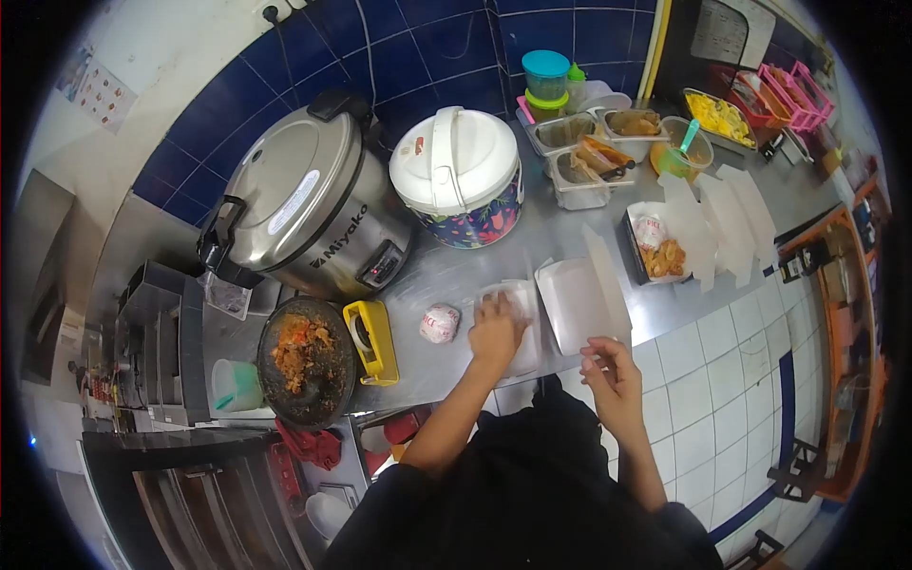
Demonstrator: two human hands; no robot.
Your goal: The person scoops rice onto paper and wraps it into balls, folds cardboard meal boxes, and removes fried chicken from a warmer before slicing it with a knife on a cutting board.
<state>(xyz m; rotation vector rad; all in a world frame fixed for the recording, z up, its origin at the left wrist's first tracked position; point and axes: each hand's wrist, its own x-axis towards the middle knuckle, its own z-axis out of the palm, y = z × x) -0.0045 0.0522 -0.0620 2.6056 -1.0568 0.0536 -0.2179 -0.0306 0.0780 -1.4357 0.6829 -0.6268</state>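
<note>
My left hand [499,328] reaches down onto a white paper food box [525,353], fingers spread over its inside; what lies under the palm is hidden. Just right of it stands another white paper box [570,309] with its lid folded up. Near that box's front right corner hovers my right hand [616,375], fingers loosely bent and apart, nothing visible in them. A round paper-wrapped rice bundle [440,324] rests on the steel counter left of my left hand.
A large rice cooker [323,214], a white-lidded container [456,157], a stone mortar with red-orange paste [306,399] and a yellow tape dispenser [371,342] stand on the left. To the right are a filled food box [655,249], sauce tubs [578,180] and a yellow food tray [719,119].
</note>
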